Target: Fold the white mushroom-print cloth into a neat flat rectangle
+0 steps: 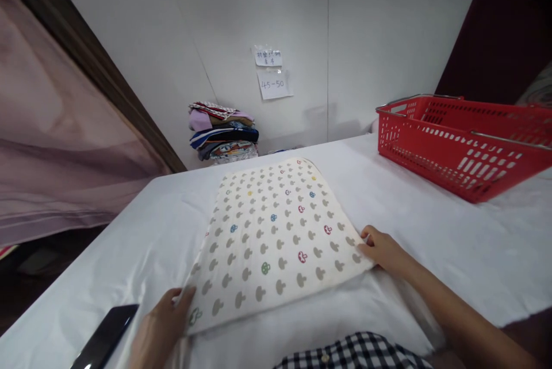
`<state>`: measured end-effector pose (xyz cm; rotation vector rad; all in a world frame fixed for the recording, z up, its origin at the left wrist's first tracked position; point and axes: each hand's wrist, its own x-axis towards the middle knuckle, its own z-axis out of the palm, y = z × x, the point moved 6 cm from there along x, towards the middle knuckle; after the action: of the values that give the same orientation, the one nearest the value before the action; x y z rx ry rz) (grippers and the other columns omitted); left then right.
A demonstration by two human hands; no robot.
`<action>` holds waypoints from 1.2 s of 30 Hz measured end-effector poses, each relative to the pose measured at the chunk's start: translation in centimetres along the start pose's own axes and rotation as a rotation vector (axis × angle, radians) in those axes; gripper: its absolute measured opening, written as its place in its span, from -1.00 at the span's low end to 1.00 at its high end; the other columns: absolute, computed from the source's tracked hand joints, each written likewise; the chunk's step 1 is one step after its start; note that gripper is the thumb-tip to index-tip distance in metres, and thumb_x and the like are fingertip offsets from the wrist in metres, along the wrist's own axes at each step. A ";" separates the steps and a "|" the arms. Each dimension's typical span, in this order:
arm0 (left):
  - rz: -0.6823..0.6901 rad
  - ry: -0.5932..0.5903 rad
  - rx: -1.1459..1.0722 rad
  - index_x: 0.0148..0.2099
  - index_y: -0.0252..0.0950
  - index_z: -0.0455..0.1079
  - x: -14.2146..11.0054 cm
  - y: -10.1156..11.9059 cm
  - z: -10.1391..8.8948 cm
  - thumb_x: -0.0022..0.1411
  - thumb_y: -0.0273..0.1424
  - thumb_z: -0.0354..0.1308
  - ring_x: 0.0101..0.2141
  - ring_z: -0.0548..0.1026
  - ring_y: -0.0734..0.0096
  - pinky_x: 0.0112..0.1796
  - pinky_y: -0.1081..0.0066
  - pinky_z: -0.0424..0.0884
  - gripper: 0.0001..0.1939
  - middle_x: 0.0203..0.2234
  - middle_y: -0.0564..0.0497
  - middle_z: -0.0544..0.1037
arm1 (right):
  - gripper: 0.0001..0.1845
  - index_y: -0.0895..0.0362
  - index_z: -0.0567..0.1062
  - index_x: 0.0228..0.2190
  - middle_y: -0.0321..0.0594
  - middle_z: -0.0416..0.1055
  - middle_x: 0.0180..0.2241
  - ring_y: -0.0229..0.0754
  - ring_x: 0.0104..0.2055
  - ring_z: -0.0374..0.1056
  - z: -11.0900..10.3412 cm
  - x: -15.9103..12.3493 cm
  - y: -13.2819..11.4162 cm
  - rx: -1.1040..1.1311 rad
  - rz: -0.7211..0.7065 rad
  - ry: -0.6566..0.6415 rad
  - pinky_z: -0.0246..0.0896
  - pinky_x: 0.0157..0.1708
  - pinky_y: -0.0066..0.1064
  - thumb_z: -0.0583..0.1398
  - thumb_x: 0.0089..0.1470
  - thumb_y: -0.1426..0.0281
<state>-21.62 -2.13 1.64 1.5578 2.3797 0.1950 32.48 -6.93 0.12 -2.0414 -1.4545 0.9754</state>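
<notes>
A cream cloth [271, 234] printed with grey and a few coloured mushrooms lies spread out on the white-covered table. My left hand [166, 323] pinches its near left edge between thumb and fingers. At the near right corner, my right hand [382, 248] grips the cloth's edge, thumb and fingers closed on it. The cloth's near edge runs slanting between both hands and looks slightly blurred. Its far end lies close to the back edge of the table.
A red plastic basket [435, 153] with metal handles stands at the right. Folded clothes [224, 130] are stacked beyond the table by the wall, under two paper signs [273, 83]. A dark phone-like slab [106, 337] lies at the near left. Pink curtain [64, 127] hangs on the left.
</notes>
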 end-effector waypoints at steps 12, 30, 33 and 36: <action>0.675 -0.046 -0.183 -0.08 -0.20 0.39 -6.7 18.5 3.5 0.22 -0.15 -0.04 -0.25 0.50 0.34 -0.24 0.38 0.43 -0.66 -0.08 -0.01 0.48 | -0.89 0.06 0.26 -0.33 -0.36 0.35 -0.54 -0.23 -0.49 0.27 0.3 -0.1 -0.2 -0.063 -0.084 0.050 0.01 -0.47 -0.42 0.07 0.04 0.33; 0.653 -0.281 -0.111 -0.27 -0.35 0.42 -3.6 45.3 11.8 0.22 -0.25 0.03 -0.29 0.50 0.34 -0.32 0.43 0.30 -0.73 -0.35 -0.14 0.56 | -0.85 0.05 0.12 -0.43 -0.43 0.20 -0.57 -0.28 -0.52 0.11 0.5 -0.2 -0.8 0.028 -0.263 0.037 -0.11 -0.49 -0.44 0.06 0.07 0.32; 0.614 -0.273 -0.049 -0.26 -0.36 0.42 -2.5 46.6 12.4 0.22 -0.18 0.03 -0.28 0.53 0.26 -0.32 0.40 0.33 -0.68 -0.36 -0.16 0.57 | -0.83 0.06 0.10 -0.45 -0.40 0.21 -0.56 -0.28 -0.52 0.11 0.6 -0.3 -0.9 -0.013 -0.267 0.019 -0.12 -0.48 -0.44 0.05 0.08 0.32; 0.568 -0.287 0.022 -0.28 -0.35 0.42 -1.8 47.5 12.9 0.19 -0.11 0.06 -0.32 0.55 0.25 -0.33 0.41 0.35 -0.63 -0.43 -0.14 0.57 | -0.82 0.06 0.10 -0.46 -0.38 0.23 -0.54 -0.28 -0.51 0.12 0.6 -0.4 -1.0 -0.028 -0.274 0.011 -0.12 -0.48 -0.44 0.04 0.09 0.31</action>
<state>24.56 14.91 2.46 2.0786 1.6889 0.0537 31.36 -6.96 0.57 -1.8007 -1.6955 0.8336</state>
